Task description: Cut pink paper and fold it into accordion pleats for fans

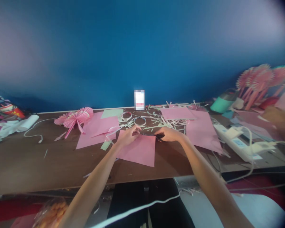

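My left hand (128, 135) rests on the far left corner of a pink paper square (139, 151) lying on the brown table (38, 161), its fingers curled in a pinch at the sheet's edge. At the sheet's far right corner, my right hand (169, 134) is closed around a dark object, probably scissors (159, 136); I cannot make it out clearly. Paper strips and clippings (154, 122) lie just beyond both hands.
More pink sheets lie at left (97, 130) and right (203, 129). Folded pink paper fans (76, 118) sit at back left, more fans (261, 79) at far right. A white power strip (237, 144) with cables lies right. A teal container (222, 103) stands by the blue wall.
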Available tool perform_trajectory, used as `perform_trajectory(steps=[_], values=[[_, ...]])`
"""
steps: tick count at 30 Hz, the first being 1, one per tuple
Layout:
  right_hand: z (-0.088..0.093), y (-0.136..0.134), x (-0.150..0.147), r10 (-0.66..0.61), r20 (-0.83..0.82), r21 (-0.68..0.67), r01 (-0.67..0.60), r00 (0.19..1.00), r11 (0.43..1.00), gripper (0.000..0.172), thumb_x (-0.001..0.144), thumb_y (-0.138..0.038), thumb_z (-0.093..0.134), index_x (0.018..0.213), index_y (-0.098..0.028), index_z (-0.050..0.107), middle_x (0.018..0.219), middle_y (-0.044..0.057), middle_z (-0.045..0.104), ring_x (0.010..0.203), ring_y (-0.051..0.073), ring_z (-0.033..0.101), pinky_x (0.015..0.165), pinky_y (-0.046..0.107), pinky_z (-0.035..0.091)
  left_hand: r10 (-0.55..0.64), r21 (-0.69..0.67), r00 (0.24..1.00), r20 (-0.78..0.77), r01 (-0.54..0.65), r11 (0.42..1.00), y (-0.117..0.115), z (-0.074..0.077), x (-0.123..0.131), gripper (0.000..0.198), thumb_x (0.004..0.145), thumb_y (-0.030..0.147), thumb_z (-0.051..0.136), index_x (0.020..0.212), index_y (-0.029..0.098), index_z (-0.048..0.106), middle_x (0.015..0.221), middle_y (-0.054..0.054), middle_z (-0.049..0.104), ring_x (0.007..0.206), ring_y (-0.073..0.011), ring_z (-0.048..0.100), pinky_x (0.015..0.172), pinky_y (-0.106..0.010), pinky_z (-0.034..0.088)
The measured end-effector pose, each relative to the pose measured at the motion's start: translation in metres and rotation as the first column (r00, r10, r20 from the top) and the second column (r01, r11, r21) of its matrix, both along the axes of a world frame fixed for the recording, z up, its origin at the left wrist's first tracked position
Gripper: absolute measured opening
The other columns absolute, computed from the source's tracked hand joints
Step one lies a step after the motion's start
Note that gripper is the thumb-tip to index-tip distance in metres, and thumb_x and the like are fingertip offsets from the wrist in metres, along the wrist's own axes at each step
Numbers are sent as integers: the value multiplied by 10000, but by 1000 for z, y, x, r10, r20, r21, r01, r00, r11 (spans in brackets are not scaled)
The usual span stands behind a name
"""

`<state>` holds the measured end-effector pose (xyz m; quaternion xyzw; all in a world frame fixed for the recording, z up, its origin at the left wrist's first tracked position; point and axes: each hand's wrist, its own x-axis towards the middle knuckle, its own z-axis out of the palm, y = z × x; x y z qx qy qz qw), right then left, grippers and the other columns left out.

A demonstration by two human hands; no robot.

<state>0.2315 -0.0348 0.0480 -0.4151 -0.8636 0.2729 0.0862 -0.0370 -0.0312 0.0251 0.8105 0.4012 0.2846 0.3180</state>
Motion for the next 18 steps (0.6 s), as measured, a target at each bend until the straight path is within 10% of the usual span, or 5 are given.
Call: perform_trajectory(steps=[18], values=[[-12, 10, 7, -94, -218, -112, 71, 971, 991, 326, 716, -214, 523, 1013, -200, 658, 785, 6, 676, 667, 145, 573, 610, 243, 403, 33, 102, 999, 7, -34, 994, 8, -8, -3, 286, 854, 380, 499, 1047, 195, 601, 1044, -58, 648, 934, -202, 604, 828, -313, 464]])
